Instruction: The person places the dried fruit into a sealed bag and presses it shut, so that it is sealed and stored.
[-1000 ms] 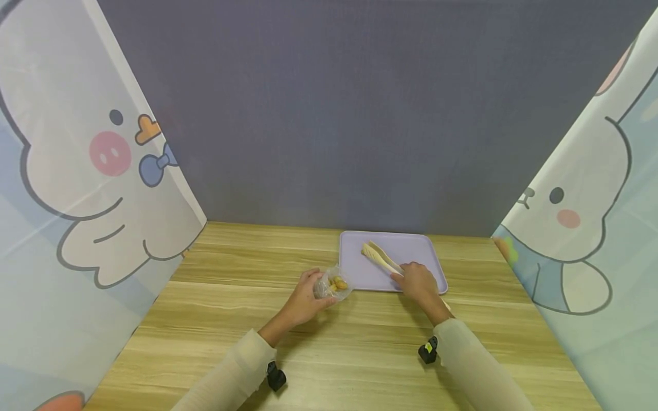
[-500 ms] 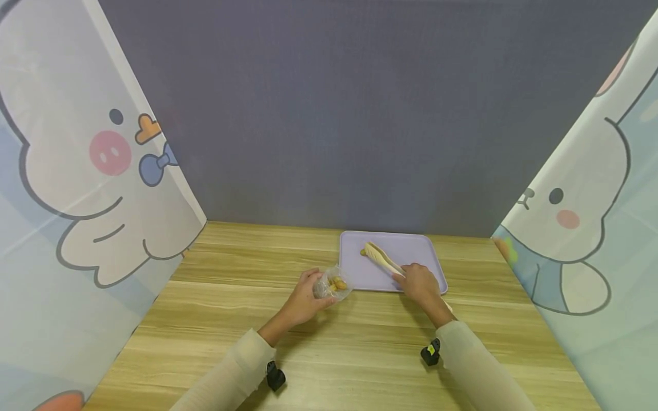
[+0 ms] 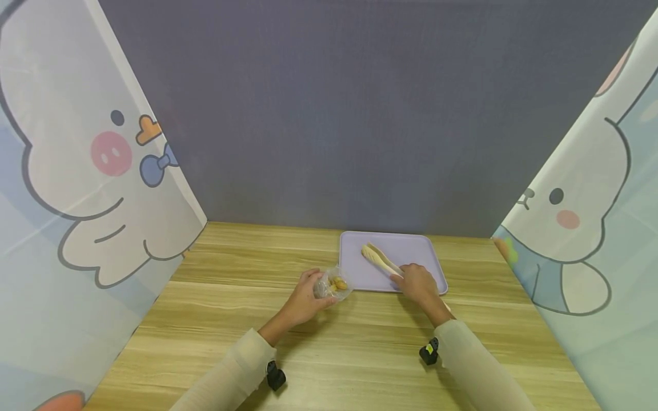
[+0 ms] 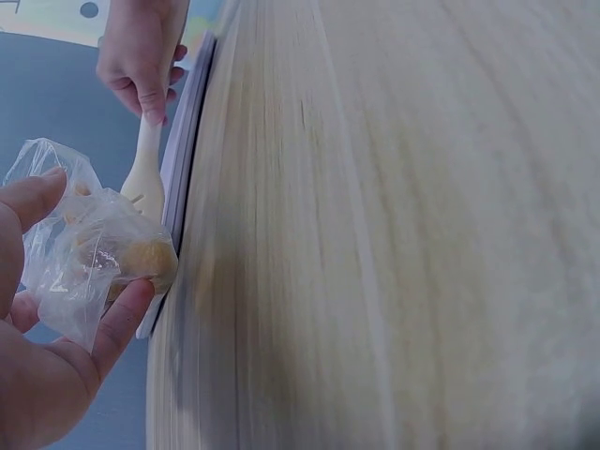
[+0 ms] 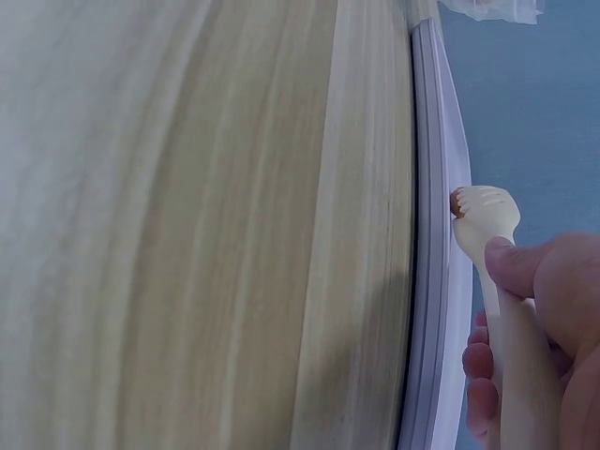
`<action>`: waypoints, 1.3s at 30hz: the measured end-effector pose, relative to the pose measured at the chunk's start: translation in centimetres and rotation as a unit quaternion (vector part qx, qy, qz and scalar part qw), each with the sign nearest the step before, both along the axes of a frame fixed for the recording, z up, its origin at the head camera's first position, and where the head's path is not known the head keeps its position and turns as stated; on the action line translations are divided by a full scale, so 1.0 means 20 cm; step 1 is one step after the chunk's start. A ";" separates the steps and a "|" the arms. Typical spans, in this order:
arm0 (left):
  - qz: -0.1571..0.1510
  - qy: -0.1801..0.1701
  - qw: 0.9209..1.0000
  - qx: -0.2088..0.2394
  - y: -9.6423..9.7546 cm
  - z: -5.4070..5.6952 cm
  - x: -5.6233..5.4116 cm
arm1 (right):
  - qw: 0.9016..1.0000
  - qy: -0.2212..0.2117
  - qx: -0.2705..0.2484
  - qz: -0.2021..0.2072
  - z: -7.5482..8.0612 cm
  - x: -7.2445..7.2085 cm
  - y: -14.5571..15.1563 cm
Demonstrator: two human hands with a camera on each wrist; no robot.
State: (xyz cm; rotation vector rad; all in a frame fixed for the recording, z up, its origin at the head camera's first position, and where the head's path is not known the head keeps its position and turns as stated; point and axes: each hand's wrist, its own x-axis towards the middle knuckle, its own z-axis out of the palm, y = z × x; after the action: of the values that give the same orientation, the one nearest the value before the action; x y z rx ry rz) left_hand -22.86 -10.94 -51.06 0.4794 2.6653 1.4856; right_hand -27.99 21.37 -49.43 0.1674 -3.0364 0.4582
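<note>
My left hand (image 3: 300, 299) holds a clear plastic bag (image 4: 80, 239) around its opening, fingers and thumb spread on either side. Several yellow-brown food pieces (image 3: 337, 283) lie inside it; their exact kind is unclear. Over a lilac tray (image 3: 411, 248), my right hand (image 3: 418, 283) grips cream-coloured tongs (image 3: 377, 258) by the handles. The tongs' tips point to the far left of the tray. In the right wrist view a small brown piece (image 5: 457, 203) shows at the tips, low over the tray; whether the tongs pinch it cannot be seen.
The tray rests on a wood-grain table (image 3: 247, 257) against a dark grey back panel (image 3: 329, 114). Its near left corner lies close to the bag. Cartoon-printed sheets stand at the left and right. Each wrist wears a small black camera (image 3: 276, 377).
The tongs shifted slightly right, leaving a small brown piece visible beyond their tips, then came back left over it. My left hand and the bag stay in place.
</note>
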 end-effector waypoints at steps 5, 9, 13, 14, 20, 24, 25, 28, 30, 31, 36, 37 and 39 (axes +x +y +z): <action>-0.001 -0.002 1.000 0.003 0.00 0.00 0.00 | 1.000 0.002 0.006 0.000 0.00 0.01 0.00; -0.001 -0.002 1.000 0.004 0.00 0.00 0.00 | 1.000 -0.001 0.006 -0.002 0.01 0.02 0.00; 0.001 -0.001 1.000 0.004 0.01 0.00 0.00 | 1.000 0.005 -0.001 -0.007 0.01 0.02 0.00; 0.002 -0.001 1.000 0.005 0.01 0.00 0.00 | 1.000 0.008 -0.003 -0.009 0.01 0.03 0.00; 0.008 -0.001 1.000 0.009 0.01 0.00 0.00 | 0.999 0.038 -0.005 0.001 0.02 0.05 0.01; 0.008 -0.003 1.000 0.008 0.01 0.00 0.00 | 0.998 0.057 0.003 0.019 0.03 0.07 0.02; 0.007 -0.003 1.000 0.008 0.01 0.00 0.00 | 0.998 0.061 0.004 0.025 0.03 0.08 0.02; 0.007 -0.003 1.000 0.007 0.01 0.00 0.00 | 0.998 0.061 -0.003 0.033 0.05 0.10 0.03; 0.007 -0.002 1.000 0.005 0.01 -0.01 0.00 | 0.998 0.058 -0.010 0.037 0.06 0.11 0.03; 0.008 -0.002 1.000 0.005 0.01 -0.01 0.00 | 0.998 0.057 -0.015 0.038 0.06 0.12 0.03; 0.011 -0.002 1.000 0.001 0.01 -0.01 -0.01 | 0.995 0.078 -0.023 0.064 0.09 0.17 0.02; 0.012 -0.004 1.000 0.002 0.01 -0.01 -0.01 | 0.994 0.086 -0.022 0.071 0.09 0.18 0.01; 0.011 -0.004 1.000 0.002 0.00 -0.01 -0.01 | 0.991 0.102 -0.020 0.083 0.10 0.21 0.01</action>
State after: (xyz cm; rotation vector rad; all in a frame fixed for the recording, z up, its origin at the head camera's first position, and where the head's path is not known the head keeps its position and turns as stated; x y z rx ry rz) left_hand -23.04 -10.88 -51.36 0.4446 2.6706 1.4949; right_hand -23.88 21.61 -47.52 0.4393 -2.8220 0.4806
